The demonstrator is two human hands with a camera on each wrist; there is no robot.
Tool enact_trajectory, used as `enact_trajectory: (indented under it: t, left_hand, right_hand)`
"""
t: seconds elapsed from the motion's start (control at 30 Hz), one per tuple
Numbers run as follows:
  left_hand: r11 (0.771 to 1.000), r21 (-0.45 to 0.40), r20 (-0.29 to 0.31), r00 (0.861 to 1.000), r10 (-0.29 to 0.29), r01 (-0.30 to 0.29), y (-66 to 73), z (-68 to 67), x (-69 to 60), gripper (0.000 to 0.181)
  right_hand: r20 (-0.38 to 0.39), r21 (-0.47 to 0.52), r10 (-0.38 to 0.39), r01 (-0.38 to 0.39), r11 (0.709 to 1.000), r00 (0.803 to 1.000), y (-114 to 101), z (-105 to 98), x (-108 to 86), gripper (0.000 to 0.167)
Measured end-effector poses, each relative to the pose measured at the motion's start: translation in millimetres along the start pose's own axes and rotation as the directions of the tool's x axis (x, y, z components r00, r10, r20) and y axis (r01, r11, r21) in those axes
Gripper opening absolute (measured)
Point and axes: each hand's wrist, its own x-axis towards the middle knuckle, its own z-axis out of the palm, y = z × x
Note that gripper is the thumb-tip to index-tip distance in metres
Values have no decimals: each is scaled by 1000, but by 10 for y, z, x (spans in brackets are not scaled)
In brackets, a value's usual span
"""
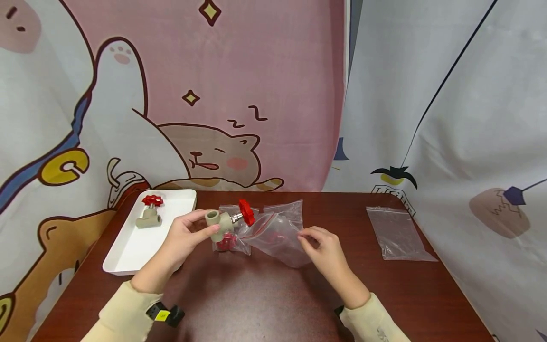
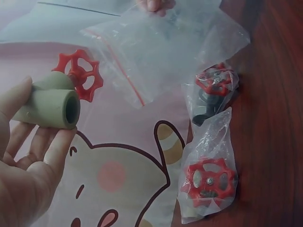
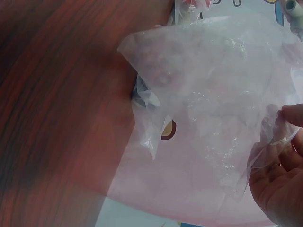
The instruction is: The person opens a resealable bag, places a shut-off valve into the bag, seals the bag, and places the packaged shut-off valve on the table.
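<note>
My left hand (image 1: 184, 237) grips a beige-green pipe valve (image 1: 220, 224) by its tee-shaped body, thumb on the near side. The valve's red handwheel (image 1: 246, 212) points right, close to the mouth of a clear zip bag (image 1: 279, 237). That bag has a red strip along its top and hangs slanted above the table. At its right edge, the thumb and fingers of my right hand (image 1: 326, 251) pinch the plastic. In the left wrist view, two bagged valves with red handwheels, one nearer (image 2: 210, 182) and one farther (image 2: 215, 85), lie beyond the held valve.
On the left of the brown table (image 1: 256, 304) stands a white tray (image 1: 128, 249) with another red-wheeled valve (image 1: 149, 217) in it. A flat clear zip bag (image 1: 397, 233) lies at the right. Printed cloth (image 1: 290, 95) hangs behind the table.
</note>
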Motion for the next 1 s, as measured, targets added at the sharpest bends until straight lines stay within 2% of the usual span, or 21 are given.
enact_trajectory:
  t: [0.07, 0.17, 0.33, 0.43, 0.6, 0.87, 1.0]
  left_hand:
    - [997, 27, 14, 998, 68, -69, -10, 29, -4, 37]
    - [985, 55, 41, 986, 161, -163, -24, 67, -8, 35]
    - [961, 113, 68, 967, 246, -252, -33, 109, -13, 35]
    - [954, 128, 64, 962, 267, -273, -31, 130, -12, 35]
    - [954, 113, 58, 960, 273, -278, -15, 173, -14, 35]
    - [953, 96, 107, 955, 277, -287, -11, 270, -26, 38]
    - [946, 128, 138, 950, 280, -297, -18, 284, -29, 38]
  right_hand:
    - [-1, 4, 3, -3, 1000, 1000, -6, 7, -1, 13]
    - [3, 15, 7, -7, 1000, 1000, -16, 18, -3, 13]
    - [8, 22, 5, -6, 1000, 1000, -30, 31, -5, 12]
    - [-8, 22, 3, -2, 1000, 1000, -32, 43, -7, 12]
    - [-41, 34, -10, 12, 999, 999, -44, 89, -5, 13]
    - [-41, 53, -7, 9, 999, 999, -105, 151, 20, 12]
    - [-25, 20, -5, 6, 1000, 1000, -101, 155, 33, 14]
